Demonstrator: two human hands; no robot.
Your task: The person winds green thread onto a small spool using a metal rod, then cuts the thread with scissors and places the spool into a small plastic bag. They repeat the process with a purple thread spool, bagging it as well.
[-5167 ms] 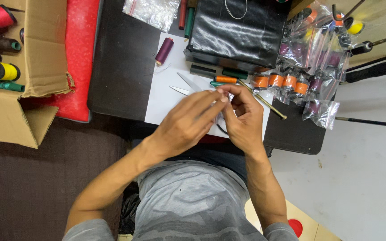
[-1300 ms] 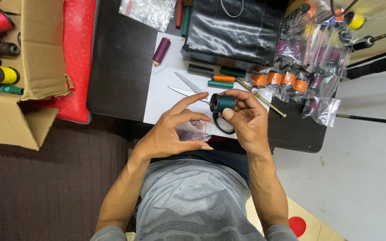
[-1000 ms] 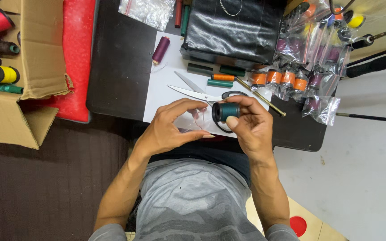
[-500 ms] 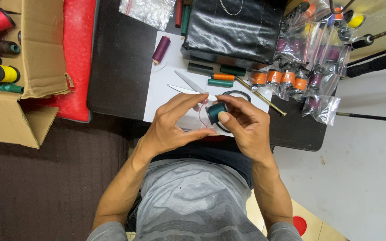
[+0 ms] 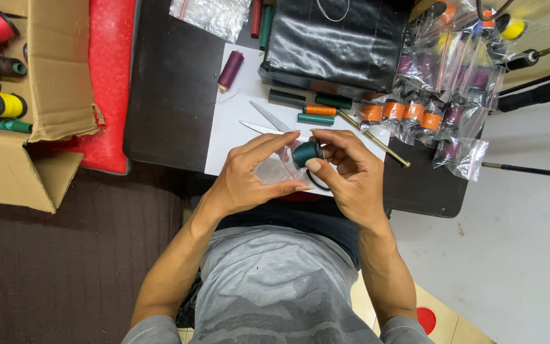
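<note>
With our right hand [image 5: 345,172] grasping the teal spool [image 5: 305,153] and our left hand [image 5: 249,175] pinching the small clear bag [image 5: 274,171] above the bench [image 5: 167,83], we should keep the bag mouth wide.

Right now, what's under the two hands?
Scissors lie on the white sheet: both blades show, one black handle loop peeks out, the pivot is covered. The left hand holds a clear bag; the right hand holds a teal spool.

Bright even overhead light, soft shadows, sharp focus, slight wide-angle bending
</note>
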